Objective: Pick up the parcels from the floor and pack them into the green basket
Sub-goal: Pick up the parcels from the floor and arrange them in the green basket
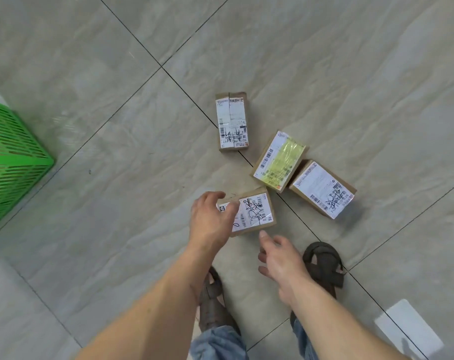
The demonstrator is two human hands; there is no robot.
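Several small brown cardboard parcels with white labels lie on the tiled floor. The nearest parcel [254, 213] has black scribbles on its label; my left hand [211, 216] lies over its left end with fingers spread, touching it. My right hand [279, 261] hovers open just below that parcel, not touching it. A parcel with a yellow label [280, 161] lies to the upper right, with another parcel [323, 189] against its right side. A fourth parcel [231, 122] sits farther away. The green basket [12, 162] stands at the left edge, partly out of view.
My two feet in dark sandals [323, 263] stand just below the parcels, with jeans cuffs showing. Grey tiles with dark grout lines cover the floor. A bright patch of reflected light [409, 331] lies at the lower right.
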